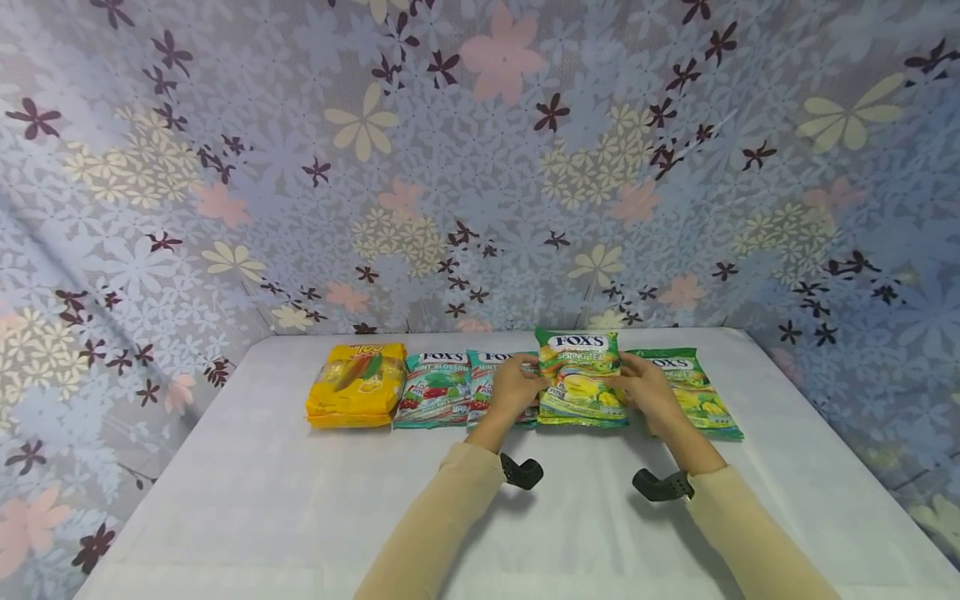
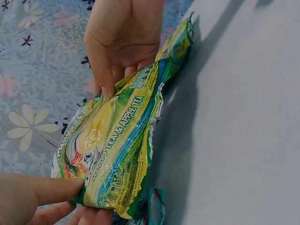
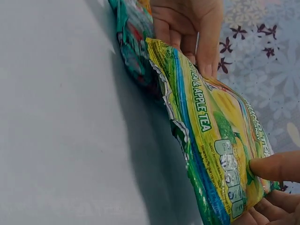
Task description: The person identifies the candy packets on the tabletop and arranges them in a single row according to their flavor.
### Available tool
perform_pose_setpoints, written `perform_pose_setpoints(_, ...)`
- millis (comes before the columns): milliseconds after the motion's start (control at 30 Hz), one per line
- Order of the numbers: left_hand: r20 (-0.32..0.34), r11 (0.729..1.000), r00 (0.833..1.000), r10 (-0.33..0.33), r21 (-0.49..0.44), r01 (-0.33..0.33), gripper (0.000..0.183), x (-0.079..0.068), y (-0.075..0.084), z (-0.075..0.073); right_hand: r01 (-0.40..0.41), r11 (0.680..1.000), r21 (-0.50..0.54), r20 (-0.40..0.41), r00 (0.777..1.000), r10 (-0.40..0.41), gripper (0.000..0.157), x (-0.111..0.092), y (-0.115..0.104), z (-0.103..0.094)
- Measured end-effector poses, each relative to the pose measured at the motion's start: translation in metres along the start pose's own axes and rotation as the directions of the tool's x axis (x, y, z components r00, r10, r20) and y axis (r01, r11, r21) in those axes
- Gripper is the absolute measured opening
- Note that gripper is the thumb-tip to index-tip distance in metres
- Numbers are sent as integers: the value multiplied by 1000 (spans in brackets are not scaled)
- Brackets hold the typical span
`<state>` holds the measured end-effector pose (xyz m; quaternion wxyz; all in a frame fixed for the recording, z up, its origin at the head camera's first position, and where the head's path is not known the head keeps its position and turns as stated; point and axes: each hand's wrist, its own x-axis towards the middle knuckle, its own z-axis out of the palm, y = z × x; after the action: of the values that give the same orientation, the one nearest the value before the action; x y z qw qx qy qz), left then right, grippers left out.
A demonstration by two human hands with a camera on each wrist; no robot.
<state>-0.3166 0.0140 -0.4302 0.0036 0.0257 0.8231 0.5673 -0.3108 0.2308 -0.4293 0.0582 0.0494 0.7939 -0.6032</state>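
Note:
Both hands hold one green and yellow Fox's Spring Tea candy bag (image 1: 581, 387) by its two sides, front facing the person. The left hand (image 1: 513, 387) pinches its left edge, thumb on the front and fingers behind. On the opposite edge, the right hand (image 1: 651, 392) grips it the same way. In the right wrist view, the right thumb (image 3: 276, 166) presses the front of the bag. A second Spring Tea bag (image 1: 701, 396) lies just right of the held one. Left of it, a Mint Blossom candy bag (image 1: 480, 392) is partly covered by the left hand.
Another teal Mint Blossom bag (image 1: 435, 392) lies further left in the row, beside a yellow candy bag (image 1: 357, 387) at the left end. The row sits along the back of a white-covered table (image 1: 247, 500). Behind it hangs a floral cloth (image 1: 480, 167).

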Motion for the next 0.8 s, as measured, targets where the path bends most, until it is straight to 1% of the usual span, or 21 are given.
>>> perform_pose_setpoints(133, 22, 999, 1000, -23, 36, 22, 43, 1, 0, 3, 7, 1000, -19, -2, 1000, -7, 74, 3, 4, -1)
perform_pose_setpoints(267, 27, 998, 999, -29, 59, 27, 49, 3, 1, 5, 12, 999, -29, 1, 1000, -12, 72, 7, 7, -1)
perform_pose_setpoints(367, 18, 992, 1000, -16, 125, 14, 52, 4, 1, 7, 14, 999, -42, 2, 1000, -14, 72, 10, 10, 0)
perform_pose_setpoints(433, 15, 985, 1000, -17, 170, 14, 53, 4, 0, 9, 23, 997, -78, -4, 1000, -23, 71, 13, 13, 1)
perform_pose_setpoints(500, 9, 974, 1000, -15, 225, 13, 53, 5, -1, 11, 49, 991, -127, -8, 999, -50, 70, 15, 16, 2)
perform_pose_setpoints(567, 5, 967, 1000, -19, 254, 17, 53, 5, -1, 13, 86, 976, -198, -18, 996, -91, 69, 16, 19, 3)
perform_pose_setpoints(667, -5, 959, 1000, -15, 283, 16, 51, 4, -1, 14, 140, 943, -301, -32, 987, -157, 66, 17, 20, 6)
perform_pose_setpoints(800, -9, 957, 1000, 28, 290, -24, 46, 3, -3, 16, 172, 907, -384, -46, 978, -205, 64, 14, 17, 9)
